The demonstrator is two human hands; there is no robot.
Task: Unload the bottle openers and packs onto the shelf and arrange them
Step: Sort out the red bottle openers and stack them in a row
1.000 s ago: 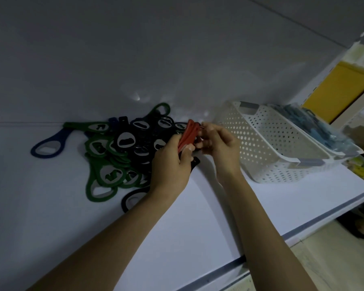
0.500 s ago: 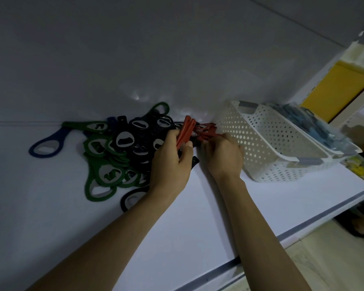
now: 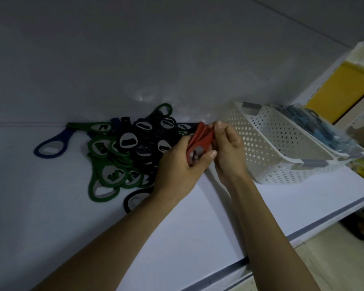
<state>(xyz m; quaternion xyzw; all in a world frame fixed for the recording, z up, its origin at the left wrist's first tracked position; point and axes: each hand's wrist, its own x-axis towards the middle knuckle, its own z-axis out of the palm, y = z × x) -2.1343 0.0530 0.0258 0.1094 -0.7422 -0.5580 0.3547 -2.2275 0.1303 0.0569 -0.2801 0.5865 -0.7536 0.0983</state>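
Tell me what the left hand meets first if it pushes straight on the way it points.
The left hand grips the red openers; straight on, it likely meets the right hand first, then the white basket. Depth is unclear.

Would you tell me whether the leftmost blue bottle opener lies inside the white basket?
No, the blue bottle opener lies on the shelf, left of the pile, outside the basket.

Shop or stockroom: a white shelf (image 3: 198, 227) is carrying heaped bottle openers (image 3: 135, 143), a perforated basket (image 3: 271, 143) and bagged packs (image 3: 315, 127).
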